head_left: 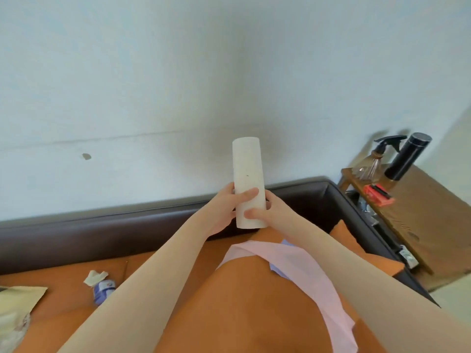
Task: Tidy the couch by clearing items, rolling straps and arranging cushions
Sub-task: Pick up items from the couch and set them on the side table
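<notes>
Listing from the head view, the sole view, all places given relative to the couch backrest [102,225], dark brown:

- White roll [248,182]: upright cylinder, raised in front of the backrest and against the pale wall [153,72] above it; clear of the seat.
- Left hand [225,207]: grasping the roll's lower half from its left side, thumb laid across the front.
- Right hand [272,212]: grasping the roll near its base from the right, thumb on the front just under the left thumb.
- Orange cushion [242,307]: below the backrest, close under the camera, with a pink cloth [293,263] draped over its far edge.
- Small bottle [103,291] with crumpled paper [95,276]: on the orange seat below the backrest, left of the arms.
- Paper bag [17,301]: seat's left edge.
- Wooden side table [420,212]: beyond the backrest's right corner; bears a spray bottle [377,159], a black flask [407,156] and a red item [378,194].

Handling note, as judgement: clearing step in hand. Keep both grips low and even so the roll stays upright and does not unwind; carry it off the couch toward the side table, setting it on its flat end clear of the flask
</notes>
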